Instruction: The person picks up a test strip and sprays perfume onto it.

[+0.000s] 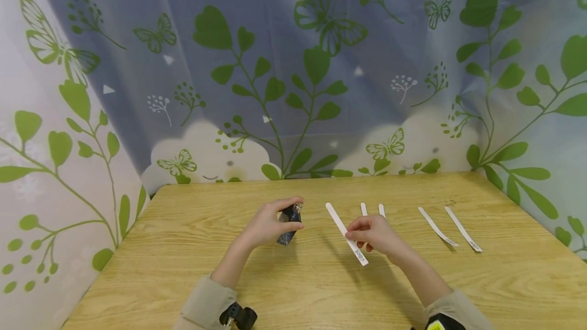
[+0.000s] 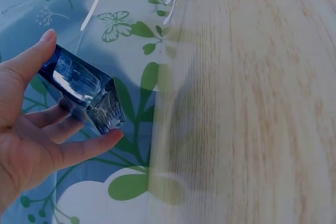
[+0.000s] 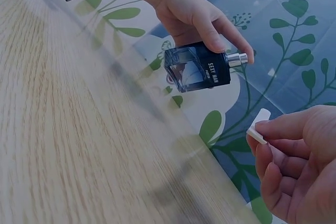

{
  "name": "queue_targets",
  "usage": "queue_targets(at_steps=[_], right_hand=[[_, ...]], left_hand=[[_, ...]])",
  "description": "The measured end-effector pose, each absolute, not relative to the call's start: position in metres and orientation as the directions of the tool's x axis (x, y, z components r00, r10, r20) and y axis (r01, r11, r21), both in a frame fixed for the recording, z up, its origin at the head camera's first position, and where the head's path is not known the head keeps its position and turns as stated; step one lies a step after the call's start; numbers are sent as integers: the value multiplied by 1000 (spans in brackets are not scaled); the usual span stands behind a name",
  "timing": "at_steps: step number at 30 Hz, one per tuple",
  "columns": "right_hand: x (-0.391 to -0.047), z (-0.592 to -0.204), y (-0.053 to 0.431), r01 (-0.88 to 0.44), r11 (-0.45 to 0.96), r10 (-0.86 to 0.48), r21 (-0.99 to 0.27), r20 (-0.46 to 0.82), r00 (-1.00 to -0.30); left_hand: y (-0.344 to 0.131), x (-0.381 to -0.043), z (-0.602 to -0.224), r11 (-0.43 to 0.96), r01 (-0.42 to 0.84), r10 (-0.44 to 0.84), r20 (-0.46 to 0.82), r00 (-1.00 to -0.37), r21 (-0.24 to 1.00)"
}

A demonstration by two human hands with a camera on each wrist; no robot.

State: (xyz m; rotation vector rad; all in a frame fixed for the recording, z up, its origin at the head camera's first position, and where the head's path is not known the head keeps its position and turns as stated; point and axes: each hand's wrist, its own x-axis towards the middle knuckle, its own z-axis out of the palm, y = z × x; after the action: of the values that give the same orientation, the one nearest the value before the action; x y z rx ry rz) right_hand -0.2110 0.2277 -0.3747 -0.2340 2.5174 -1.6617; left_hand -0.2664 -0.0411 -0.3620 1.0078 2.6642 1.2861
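Note:
My left hand [image 1: 266,224] grips a dark blue glass perfume bottle [image 1: 285,237] above the table, one finger on its silver spray top. In the right wrist view the bottle [image 3: 191,69] is tilted on its side and reads "SEXY MAN"; its clear base faces the left wrist camera. My right hand [image 1: 378,236] pinches a white paper test strip [image 1: 337,219] between thumb and fingers. This strip has a rounded far end and small print near the lower end. A gap separates strip and bottle.
Just beyond my right hand lie two more strips [image 1: 364,209], partly hidden by it. Farther right, a slightly bent strip [image 1: 435,225] and another strip [image 1: 463,229] rest on the wooden table [image 1: 183,269]. A patterned curtain [image 1: 275,65] hangs behind the table.

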Motion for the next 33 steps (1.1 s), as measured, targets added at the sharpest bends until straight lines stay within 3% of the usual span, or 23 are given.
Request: queue_targets(at_steps=[33], right_hand=[[-206,-382,312,82,399,26,-913,-78,-997]], left_hand=[[-51,-271,-364,407,540,612,219,-760,736]])
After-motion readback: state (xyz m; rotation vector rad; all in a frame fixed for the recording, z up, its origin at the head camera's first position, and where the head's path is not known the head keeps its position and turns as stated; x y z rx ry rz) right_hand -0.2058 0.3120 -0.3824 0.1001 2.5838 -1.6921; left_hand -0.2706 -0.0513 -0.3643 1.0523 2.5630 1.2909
